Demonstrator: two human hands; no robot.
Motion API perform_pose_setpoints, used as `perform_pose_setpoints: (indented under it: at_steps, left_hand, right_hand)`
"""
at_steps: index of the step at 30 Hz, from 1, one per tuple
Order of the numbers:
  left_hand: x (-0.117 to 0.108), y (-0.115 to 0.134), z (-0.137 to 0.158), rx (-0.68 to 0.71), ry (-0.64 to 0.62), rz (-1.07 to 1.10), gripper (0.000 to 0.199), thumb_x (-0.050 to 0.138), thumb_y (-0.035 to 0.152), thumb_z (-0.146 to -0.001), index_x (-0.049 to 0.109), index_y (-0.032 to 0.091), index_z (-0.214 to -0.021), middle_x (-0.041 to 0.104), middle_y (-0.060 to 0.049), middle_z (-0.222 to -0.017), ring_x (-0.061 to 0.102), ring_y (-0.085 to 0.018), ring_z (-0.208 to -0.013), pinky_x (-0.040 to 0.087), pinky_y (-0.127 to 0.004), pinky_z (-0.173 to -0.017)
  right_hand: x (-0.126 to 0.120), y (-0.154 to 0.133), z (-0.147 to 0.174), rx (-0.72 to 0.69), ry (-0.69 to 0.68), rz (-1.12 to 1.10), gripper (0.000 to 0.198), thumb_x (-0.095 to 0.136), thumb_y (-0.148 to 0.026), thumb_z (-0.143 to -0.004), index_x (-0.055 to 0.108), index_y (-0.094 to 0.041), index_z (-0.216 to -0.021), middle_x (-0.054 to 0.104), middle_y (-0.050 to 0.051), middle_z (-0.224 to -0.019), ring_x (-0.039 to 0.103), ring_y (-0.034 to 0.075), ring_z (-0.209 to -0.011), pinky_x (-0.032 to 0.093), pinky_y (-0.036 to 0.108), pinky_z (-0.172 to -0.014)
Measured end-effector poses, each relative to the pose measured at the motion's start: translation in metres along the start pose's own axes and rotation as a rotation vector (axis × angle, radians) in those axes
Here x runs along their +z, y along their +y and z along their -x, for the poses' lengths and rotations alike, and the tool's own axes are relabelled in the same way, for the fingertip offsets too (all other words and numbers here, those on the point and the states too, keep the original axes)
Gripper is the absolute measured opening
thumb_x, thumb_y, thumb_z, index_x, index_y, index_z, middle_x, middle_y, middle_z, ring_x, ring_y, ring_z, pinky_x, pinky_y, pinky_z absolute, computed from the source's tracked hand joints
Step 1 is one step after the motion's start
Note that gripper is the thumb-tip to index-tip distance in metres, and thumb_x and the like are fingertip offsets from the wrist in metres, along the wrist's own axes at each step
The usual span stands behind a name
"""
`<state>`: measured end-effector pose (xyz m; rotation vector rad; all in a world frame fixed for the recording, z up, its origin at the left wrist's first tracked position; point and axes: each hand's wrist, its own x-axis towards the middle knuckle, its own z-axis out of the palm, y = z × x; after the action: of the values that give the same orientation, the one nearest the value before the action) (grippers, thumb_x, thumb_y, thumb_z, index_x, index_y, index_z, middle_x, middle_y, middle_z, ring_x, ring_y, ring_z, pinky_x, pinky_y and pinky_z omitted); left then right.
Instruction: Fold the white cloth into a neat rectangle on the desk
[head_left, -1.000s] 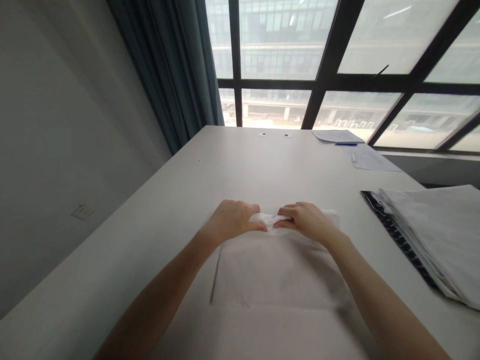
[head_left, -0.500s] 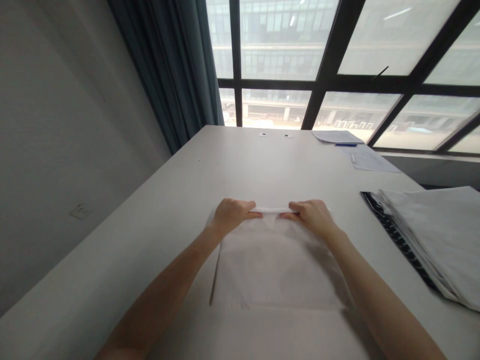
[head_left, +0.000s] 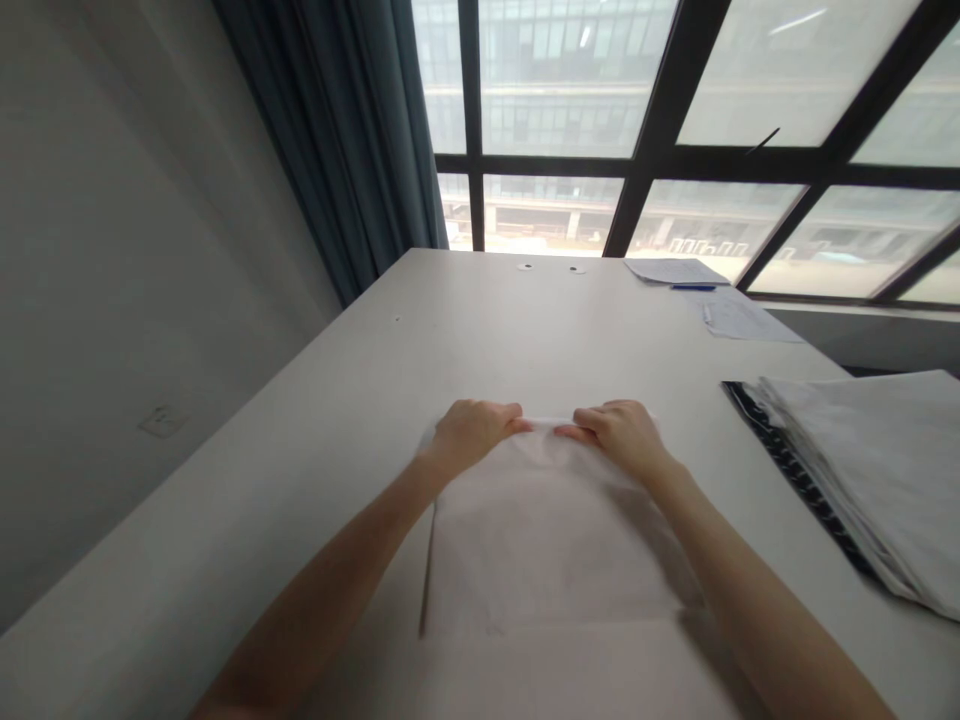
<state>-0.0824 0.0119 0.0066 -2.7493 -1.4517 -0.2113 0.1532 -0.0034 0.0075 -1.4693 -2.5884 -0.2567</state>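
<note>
My left hand [head_left: 472,434] and right hand [head_left: 621,434] are both pinching the far edge of a thin, soft, white folded sheet [head_left: 551,550], fingertips closed on it w/ a short bit of edge showing btwn them. Sheet's flat on the smooth white table [head_left: 352,400], right in front of me; can't tell if it's cloth or paper. Vs. half a sec ago: L hand's a bit further R, so the gap's narrower; the rolled strip btwn my hands now shows only as a thin edge; sheet's near crease sits closer to me. Thick stack of white sheets [head_left: 877,465] on my R & slim blue pen [head_left: 694,288] by the far white papers [head_left: 667,271] haven't moved.
</note>
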Motion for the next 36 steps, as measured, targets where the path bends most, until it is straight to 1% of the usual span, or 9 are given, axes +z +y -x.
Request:
perform_pose_setpoints:
  at_steps: [5, 13, 15, 18, 23, 27, 31, 33, 36]
  left_hand:
    - [0.006, 0.001, -0.001, -0.027, 0.071, -0.013, 0.053, 0.032, 0.061, -0.093, 0.067, 0.022, -0.085, 0.068, -0.004, -0.069, 0.06, -0.016, -0.059, 0.032, -0.023, -0.053]
    - [0.007, 0.005, 0.001, -0.026, 0.082, -0.008, 0.047, 0.037, 0.057, -0.094, 0.067, 0.023, -0.082, 0.065, -0.002, -0.064, 0.056, -0.015, -0.056, 0.028, -0.023, -0.051]
    - [0.009, 0.004, 0.001, -0.032, 0.084, -0.002, 0.046, 0.038, 0.057, -0.094, 0.067, 0.023, -0.081, 0.064, -0.002, -0.061, 0.055, -0.014, -0.055, 0.028, -0.023, -0.051]
    - [0.009, 0.002, 0.0, -0.043, 0.077, 0.015, 0.048, 0.036, 0.058, -0.094, 0.067, 0.023, -0.081, 0.064, -0.002, -0.061, 0.055, -0.014, -0.056, 0.029, -0.023, -0.053]
    - [0.003, -0.006, -0.001, -0.05, 0.004, 0.137, 0.052, 0.036, 0.059, -0.094, 0.066, 0.021, -0.075, 0.064, -0.003, -0.064, 0.056, -0.016, -0.059, 0.028, -0.024, -0.055]
    - [-0.001, -0.023, -0.002, -0.039, -0.117, 0.308, 0.055, 0.041, 0.063, -0.09, 0.062, 0.018, -0.067, 0.062, -0.002, -0.063, 0.052, -0.014, -0.057, 0.025, -0.024, -0.052]
    - [0.003, -0.043, -0.002, -0.042, -0.213, 0.423, 0.059, 0.043, 0.068, -0.085, 0.059, 0.016, -0.063, 0.055, 0.0, -0.057, 0.045, -0.012, -0.052, 0.023, -0.024, -0.05]
    - [0.007, -0.048, -0.002, -0.063, -0.224, 0.439, 0.06, 0.043, 0.07, -0.083, 0.058, 0.016, -0.061, 0.052, 0.001, -0.054, 0.043, -0.011, -0.051, 0.022, -0.024, -0.049]
    - [0.015, -0.049, -0.003, -0.087, -0.181, 0.414, 0.061, 0.042, 0.071, -0.083, 0.057, 0.016, -0.059, 0.049, 0.002, -0.052, 0.041, -0.011, -0.05, 0.021, -0.025, -0.05]
  right_hand:
    - [-0.005, 0.003, -0.001, 0.02, -0.022, -0.073, 0.066, 0.022, -0.062, -0.096, 0.061, -0.02, -0.063, 0.065, 0.006, -0.059, 0.054, 0.016, -0.054, 0.02, 0.028, -0.057]
    - [-0.008, 0.024, 0.003, 0.106, -0.155, -0.143, 0.06, 0.029, -0.064, -0.093, 0.059, -0.022, -0.062, 0.063, 0.004, -0.058, 0.055, 0.017, -0.056, 0.023, 0.028, -0.056]
    - [-0.007, 0.026, 0.004, 0.124, -0.143, -0.152, 0.061, 0.029, -0.065, -0.092, 0.059, -0.022, -0.06, 0.063, 0.004, -0.057, 0.054, 0.017, -0.056, 0.024, 0.028, -0.056]
    - [-0.005, 0.025, 0.005, 0.134, -0.079, -0.156, 0.063, 0.028, -0.065, -0.093, 0.058, -0.021, -0.058, 0.064, 0.005, -0.057, 0.054, 0.017, -0.056, 0.025, 0.028, -0.057]
    - [-0.002, 0.02, 0.004, 0.123, -0.04, -0.153, 0.066, 0.025, -0.065, -0.093, 0.054, -0.021, -0.054, 0.061, 0.005, -0.054, 0.052, 0.016, -0.053, 0.025, 0.028, -0.057]
    - [0.001, 0.023, 0.004, 0.112, -0.042, -0.186, 0.065, 0.027, -0.066, -0.092, 0.052, -0.021, -0.054, 0.058, 0.003, -0.051, 0.049, 0.015, -0.051, 0.024, 0.028, -0.057]
    - [0.005, 0.028, 0.005, 0.129, -0.057, -0.202, 0.064, 0.031, -0.069, -0.09, 0.051, -0.021, -0.053, 0.057, 0.002, -0.05, 0.048, 0.015, -0.051, 0.025, 0.027, -0.056]
    - [0.004, 0.029, 0.006, 0.131, -0.077, -0.206, 0.063, 0.031, -0.069, -0.09, 0.053, -0.021, -0.054, 0.057, 0.003, -0.05, 0.048, 0.015, -0.051, 0.026, 0.027, -0.056]
    - [0.004, 0.03, 0.006, 0.136, -0.112, -0.205, 0.062, 0.031, -0.068, -0.09, 0.055, -0.021, -0.056, 0.058, 0.003, -0.052, 0.049, 0.015, -0.052, 0.027, 0.028, -0.056]
